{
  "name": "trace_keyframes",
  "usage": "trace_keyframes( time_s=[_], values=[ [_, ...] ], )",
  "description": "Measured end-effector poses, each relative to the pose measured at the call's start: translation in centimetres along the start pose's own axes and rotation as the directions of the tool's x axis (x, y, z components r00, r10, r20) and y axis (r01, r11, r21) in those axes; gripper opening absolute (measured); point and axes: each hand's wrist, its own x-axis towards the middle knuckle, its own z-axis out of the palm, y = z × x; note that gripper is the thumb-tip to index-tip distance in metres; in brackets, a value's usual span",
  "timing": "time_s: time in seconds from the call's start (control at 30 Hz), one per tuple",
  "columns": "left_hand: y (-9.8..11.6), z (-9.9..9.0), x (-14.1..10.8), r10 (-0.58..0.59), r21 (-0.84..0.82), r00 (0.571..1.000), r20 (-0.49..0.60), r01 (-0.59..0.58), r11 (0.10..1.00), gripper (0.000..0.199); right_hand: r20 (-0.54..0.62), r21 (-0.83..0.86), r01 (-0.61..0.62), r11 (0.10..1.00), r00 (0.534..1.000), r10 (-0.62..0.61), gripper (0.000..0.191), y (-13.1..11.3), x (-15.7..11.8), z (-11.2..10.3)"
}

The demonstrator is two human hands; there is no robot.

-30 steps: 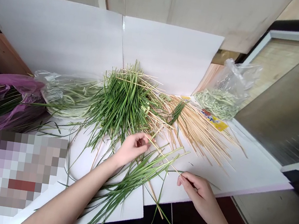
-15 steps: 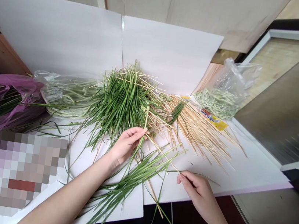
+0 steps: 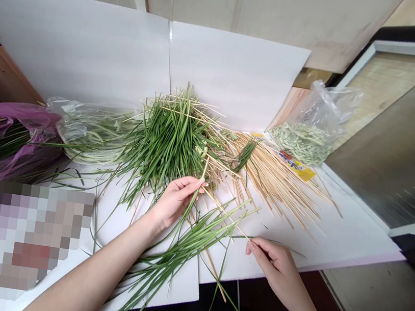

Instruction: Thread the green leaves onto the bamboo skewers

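Observation:
My left hand is closed in a pinch on a Chinese chive, whose pale end points up past the fingertips. Lower right, my right hand grips a thin bamboo skewer near one end. The skewer's other end reaches the left fingertips; whether it pierces the chive I cannot tell. Below and between the hands lies a loose bunch of green chives, its leaves hanging over the table's front edge. Behind the left hand rises a large heap of chives with skewers across its top.
Many bamboo skewers fan out at the right on the white table. A clear bag of pale green strands stands behind them. To the left are another clear bag and a purple bag holding greens. White boards line the back.
The chive's pale end in my left hand has tipped slightly to the right. Both hands stay almost in place, and the skewer has hardly moved.

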Motion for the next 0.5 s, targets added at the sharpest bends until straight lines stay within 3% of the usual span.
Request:
trace_keyframes(
  time_s=[0.5],
  values=[
    [-0.02, 0.12, -0.08, 0.074, 0.074, 0.997, -0.026, -0.072, 0.995, 0.013, 0.031, -0.011, -0.012, 1.000, 0.999, 0.012, 0.035, 0.44, -0.04, -0.20]
  ],
)
